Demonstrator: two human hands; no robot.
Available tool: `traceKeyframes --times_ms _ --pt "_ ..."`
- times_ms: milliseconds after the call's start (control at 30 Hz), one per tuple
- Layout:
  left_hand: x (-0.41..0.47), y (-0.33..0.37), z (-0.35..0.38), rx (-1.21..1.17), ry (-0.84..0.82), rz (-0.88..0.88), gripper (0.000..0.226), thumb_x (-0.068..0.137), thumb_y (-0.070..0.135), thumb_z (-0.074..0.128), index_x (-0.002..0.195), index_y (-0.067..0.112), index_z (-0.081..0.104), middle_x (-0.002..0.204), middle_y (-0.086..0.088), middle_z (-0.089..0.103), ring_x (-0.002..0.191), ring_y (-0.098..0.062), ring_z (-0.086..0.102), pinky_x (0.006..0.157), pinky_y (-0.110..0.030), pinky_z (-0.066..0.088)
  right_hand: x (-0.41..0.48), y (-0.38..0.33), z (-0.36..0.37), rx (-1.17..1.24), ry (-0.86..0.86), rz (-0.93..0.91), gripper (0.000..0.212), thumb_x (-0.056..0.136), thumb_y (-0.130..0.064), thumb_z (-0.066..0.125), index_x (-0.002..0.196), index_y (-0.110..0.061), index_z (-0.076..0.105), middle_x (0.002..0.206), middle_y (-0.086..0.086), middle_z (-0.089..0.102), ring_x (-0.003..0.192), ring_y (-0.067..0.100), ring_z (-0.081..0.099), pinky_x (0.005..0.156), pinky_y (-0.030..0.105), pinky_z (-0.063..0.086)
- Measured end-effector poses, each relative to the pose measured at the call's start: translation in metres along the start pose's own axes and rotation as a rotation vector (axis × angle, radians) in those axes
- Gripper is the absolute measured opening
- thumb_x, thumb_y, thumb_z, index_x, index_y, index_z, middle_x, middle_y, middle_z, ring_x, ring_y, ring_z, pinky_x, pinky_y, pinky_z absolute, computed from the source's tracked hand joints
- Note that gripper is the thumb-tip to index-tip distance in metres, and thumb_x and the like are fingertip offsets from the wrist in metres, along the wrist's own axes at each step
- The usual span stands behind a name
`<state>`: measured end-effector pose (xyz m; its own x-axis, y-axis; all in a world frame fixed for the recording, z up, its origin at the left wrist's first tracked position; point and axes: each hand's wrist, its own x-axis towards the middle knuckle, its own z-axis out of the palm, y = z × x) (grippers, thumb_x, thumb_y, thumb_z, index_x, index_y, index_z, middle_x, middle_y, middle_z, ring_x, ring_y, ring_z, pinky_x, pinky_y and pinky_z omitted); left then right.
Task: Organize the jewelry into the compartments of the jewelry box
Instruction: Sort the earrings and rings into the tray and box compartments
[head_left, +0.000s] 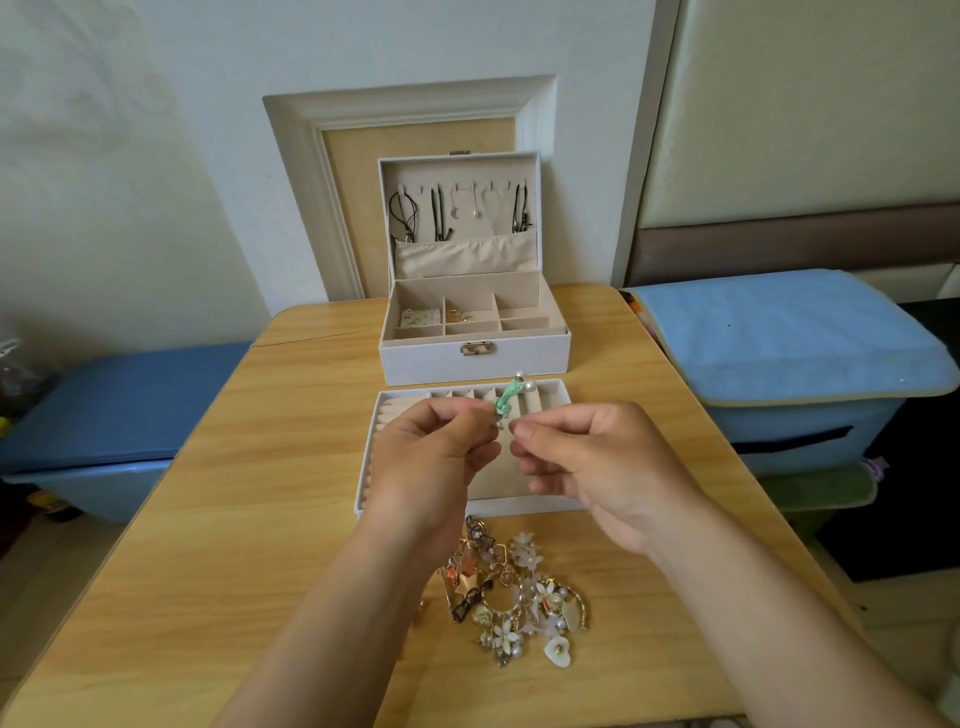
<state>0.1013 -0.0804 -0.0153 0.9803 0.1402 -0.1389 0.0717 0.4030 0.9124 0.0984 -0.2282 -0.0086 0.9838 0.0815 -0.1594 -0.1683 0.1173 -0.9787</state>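
Above the white removable tray (550, 387), my left hand (431, 457) and my right hand (582, 457) meet, both pinching a mint-green earring with white pearls (508, 397). The earring stands up between my fingertips. Behind the tray sits the open white jewelry box (475, 358); gold pieces lie in two of its rear compartments, and necklaces hang on hooks inside its lid (460, 213). A pile of mixed jewelry (519, 597), flowers, pearls, gold hoops and a heart, lies on the wooden table (208, 519) in front of the tray, partly hidden by my left forearm.
A blue-lidded storage bin (104, 415) stands left of the table. Another bin topped with a blue mat (779, 332) stands at the right. A white picture frame (311, 156) leans against the wall behind the box.
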Motion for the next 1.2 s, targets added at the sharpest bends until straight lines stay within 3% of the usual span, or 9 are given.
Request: traceKeyframes --times_ms 167,433,567,767,933,1200 --pt "-0.001 -0.007 0.005 -0.014 0.011 0.081 0.012 0.084 -0.005 0.069 0.076 0.005 0.067 0.083 -0.016 0.07 0.077 -0.028 0.068 0.077 -0.035 0.055 -0.001 0.004 0.011 0.161 0.043 -0.029 0.007 0.085 -0.002 0.073 0.09 -0.002 0.078 0.084 0.02 0.074 0.07 0.022 0.068 0.063 0.031 0.059" --pt "-0.001 -0.009 0.005 0.155 -0.064 0.158 0.003 0.082 -0.002 0.073 0.083 0.0 0.071 0.088 -0.02 0.073 0.085 -0.03 0.07 0.084 -0.037 0.056 -0.002 -0.001 0.011 0.322 0.069 0.009 0.013 0.086 0.003 0.068 0.098 0.004 0.074 0.089 0.018 0.076 0.076 0.022 0.074 0.071 0.032 0.062" --pt "0.001 -0.008 0.005 0.159 -0.111 0.154 0.006 0.083 0.0 0.073 0.087 -0.002 0.071 0.088 -0.022 0.073 0.083 -0.029 0.07 0.082 -0.036 0.055 -0.003 -0.001 0.009 0.353 0.08 0.007 0.019 0.086 0.001 0.068 0.103 0.007 0.072 0.09 0.019 0.076 0.076 0.021 0.073 0.068 0.029 0.061" --pt "0.001 -0.01 0.009 0.16 -0.142 0.156 0.003 0.084 0.001 0.071 0.084 0.003 0.074 0.085 -0.021 0.073 0.082 -0.029 0.07 0.079 -0.033 0.054 -0.004 0.0 0.008 0.369 0.097 -0.005 0.012 0.087 0.001 0.068 0.097 0.0 0.075 0.087 0.016 0.076 0.072 0.019 0.072 0.066 0.028 0.06" --pt "0.003 -0.008 0.01 0.089 -0.252 0.05 0.011 0.077 0.009 0.07 0.084 0.0 0.074 0.086 -0.022 0.072 0.082 -0.029 0.07 0.078 -0.031 0.056 -0.003 -0.001 -0.002 0.332 0.089 0.031 0.01 0.083 0.0 0.071 0.092 0.002 0.075 0.075 0.015 0.072 0.063 0.018 0.067 0.06 0.027 0.059" --pt "0.01 -0.003 0.008 0.05 -0.405 -0.152 0.014 0.081 0.007 0.064 0.08 -0.002 0.074 0.084 -0.021 0.07 0.076 -0.025 0.068 0.069 -0.03 0.058 -0.005 -0.004 -0.015 0.155 -0.001 -0.037 0.007 0.085 0.0 0.07 0.089 0.001 0.076 0.075 0.019 0.071 0.065 0.023 0.068 0.061 0.032 0.061"
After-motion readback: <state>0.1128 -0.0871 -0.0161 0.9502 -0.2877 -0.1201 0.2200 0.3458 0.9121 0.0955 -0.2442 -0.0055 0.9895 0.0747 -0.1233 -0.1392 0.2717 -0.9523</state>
